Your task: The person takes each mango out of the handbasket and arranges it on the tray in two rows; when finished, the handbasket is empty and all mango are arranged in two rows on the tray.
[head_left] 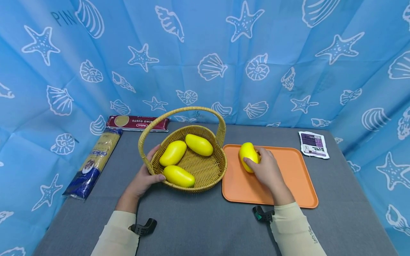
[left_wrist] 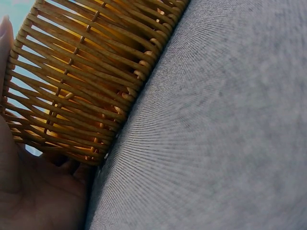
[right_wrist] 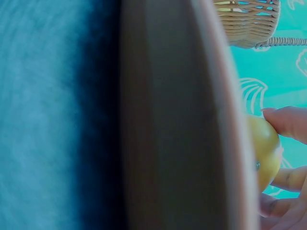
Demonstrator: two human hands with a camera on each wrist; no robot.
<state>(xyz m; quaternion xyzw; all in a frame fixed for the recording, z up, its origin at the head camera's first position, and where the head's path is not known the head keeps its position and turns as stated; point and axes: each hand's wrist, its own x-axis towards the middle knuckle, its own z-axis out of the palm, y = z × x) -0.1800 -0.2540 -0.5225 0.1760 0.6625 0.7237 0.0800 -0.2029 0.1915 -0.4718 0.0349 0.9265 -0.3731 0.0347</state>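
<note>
My left hand (head_left: 145,178) grips the left side of a wicker basket (head_left: 205,172), with the thumb over its rim. In the left wrist view the palm (left_wrist: 48,191) lies against the woven wall. Inside the basket are three yellow mangoes, one at the back (head_left: 199,144), one at the left (head_left: 173,153) and one at the front (head_left: 179,176). My right hand (head_left: 267,169) holds another yellow mango (head_left: 248,156) between thumb and fingers, over the left part of an orange tray (head_left: 294,177). Behind the tray's edge, the right wrist view shows that mango (right_wrist: 265,151) partly hidden.
At the back left lies a dark red packet (head_left: 137,123), with a gold and blue packet (head_left: 94,161) along the left edge. A small white and purple packet (head_left: 314,144) lies behind the tray at the right. A blue patterned curtain (head_left: 192,53) surrounds the grey table (head_left: 198,224).
</note>
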